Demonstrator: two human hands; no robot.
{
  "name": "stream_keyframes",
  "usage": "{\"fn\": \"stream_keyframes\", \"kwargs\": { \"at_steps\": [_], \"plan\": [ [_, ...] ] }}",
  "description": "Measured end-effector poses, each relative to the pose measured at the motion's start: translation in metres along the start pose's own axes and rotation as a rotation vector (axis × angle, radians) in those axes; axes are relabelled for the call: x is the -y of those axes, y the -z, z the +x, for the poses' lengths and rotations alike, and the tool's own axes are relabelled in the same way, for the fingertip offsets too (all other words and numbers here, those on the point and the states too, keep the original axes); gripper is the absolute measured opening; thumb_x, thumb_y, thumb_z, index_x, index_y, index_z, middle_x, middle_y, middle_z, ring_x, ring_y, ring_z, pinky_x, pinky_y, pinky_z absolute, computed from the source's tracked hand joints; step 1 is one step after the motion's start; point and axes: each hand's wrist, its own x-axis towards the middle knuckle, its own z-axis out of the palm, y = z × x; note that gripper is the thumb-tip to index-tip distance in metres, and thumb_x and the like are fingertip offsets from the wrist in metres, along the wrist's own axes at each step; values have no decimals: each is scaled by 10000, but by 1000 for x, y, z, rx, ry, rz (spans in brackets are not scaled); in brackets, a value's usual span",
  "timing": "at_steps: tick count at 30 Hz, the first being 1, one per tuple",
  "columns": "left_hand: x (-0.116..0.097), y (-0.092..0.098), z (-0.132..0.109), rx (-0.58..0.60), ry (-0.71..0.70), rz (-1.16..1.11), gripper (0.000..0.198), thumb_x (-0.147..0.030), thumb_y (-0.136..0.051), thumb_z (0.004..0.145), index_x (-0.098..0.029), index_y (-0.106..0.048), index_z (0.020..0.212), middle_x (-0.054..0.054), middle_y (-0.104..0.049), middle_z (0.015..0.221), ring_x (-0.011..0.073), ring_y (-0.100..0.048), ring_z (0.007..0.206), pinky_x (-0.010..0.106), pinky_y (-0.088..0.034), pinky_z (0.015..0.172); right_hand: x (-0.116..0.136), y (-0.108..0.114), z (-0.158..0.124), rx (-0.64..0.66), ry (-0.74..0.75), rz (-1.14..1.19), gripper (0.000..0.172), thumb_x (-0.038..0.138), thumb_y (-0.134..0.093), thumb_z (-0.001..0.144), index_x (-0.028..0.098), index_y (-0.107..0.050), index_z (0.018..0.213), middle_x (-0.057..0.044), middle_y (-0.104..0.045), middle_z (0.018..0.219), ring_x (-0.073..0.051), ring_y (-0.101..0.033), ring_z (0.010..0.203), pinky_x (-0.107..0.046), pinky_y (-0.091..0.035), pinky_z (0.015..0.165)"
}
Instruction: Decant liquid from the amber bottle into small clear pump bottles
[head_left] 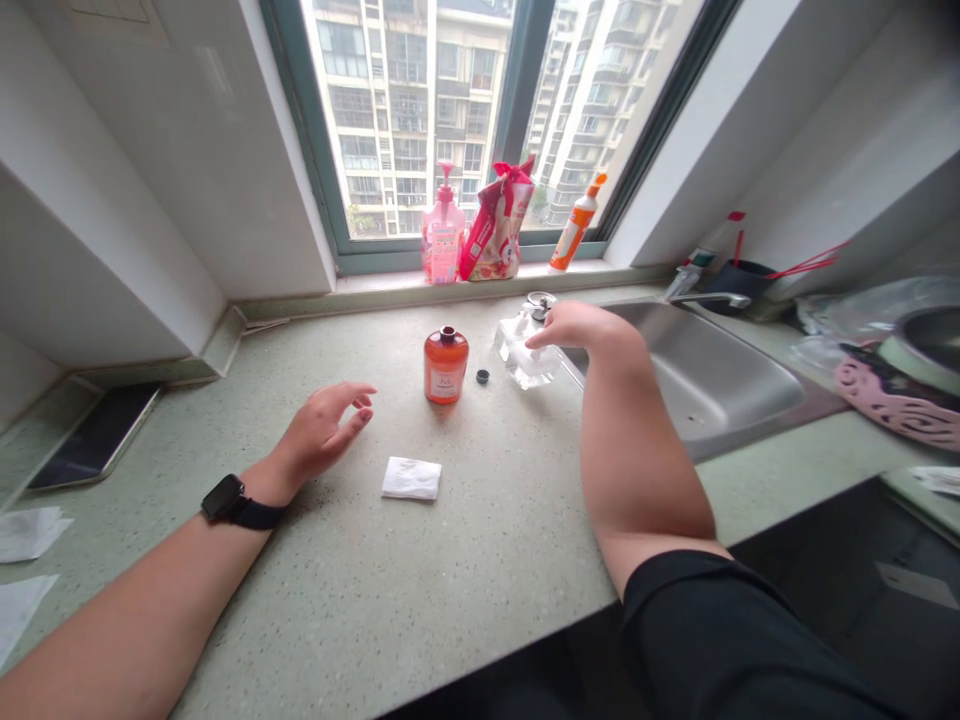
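Observation:
An orange bottle (444,372) with a dark open neck and a pale label stands upright on the counter. Just right of it lies a small black cap (482,377). My left hand (328,428), wearing a black watch, is over the counter left of the bottle, fingers loosely apart and nothing in them. By the sink's left edge, a clear square bottle (525,352) has a metal fitting at its mouth. My right hand (583,328) grips this clear bottle near its top; some of its fingers are hidden. In front of the orange bottle lies a folded white tissue (412,479).
A steel sink (720,385) with a faucet (709,298) is at the right. On the windowsill stand a pink pump bottle (444,235), a red-and-white bag (499,230) and an orange-and-white bottle (576,228). A phone (97,435) lies at the left, above loose papers (30,535).

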Motion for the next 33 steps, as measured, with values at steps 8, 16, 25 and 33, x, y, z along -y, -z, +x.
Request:
{"fn": "stream_keyframes", "kwargs": {
  "at_steps": [8,16,25,33],
  "plan": [
    [3,-2,-1,15,-8,2,402,-531,-507,1067,-214,-675,1250,80,-799,1063,265,-769,989,456,-574,981,-11,-13,21,16,-50,-6,348,499,-825,820,173,-763,927,-125,-758,1005,-246,-693,873,-336,-495,727],
    [-1,-2,0,10,-24,12,340,-482,-561,1050,-217,-690,1220,85,-802,1058,267,-765,991,464,-574,991,-5,-17,20,7,-58,-11,372,521,-837,819,173,-764,928,-122,-762,955,-257,-701,865,-350,-507,736],
    [-3,-3,-1,11,-38,7,274,-425,-588,1038,-217,-705,1172,85,-794,1069,266,-751,1016,457,-570,980,15,5,-18,-306,21,225,352,555,-722,923,207,-748,976,-102,-769,968,-239,-681,831,-366,-508,710],
    [-2,-5,-2,-7,-52,9,236,-387,-607,1038,-223,-697,1181,83,-791,1076,268,-753,1038,461,-569,1000,62,-11,-26,-63,430,433,755,588,-832,824,214,-639,1451,-149,-753,1325,-312,-729,1156,-417,-607,964]
  ]
}}
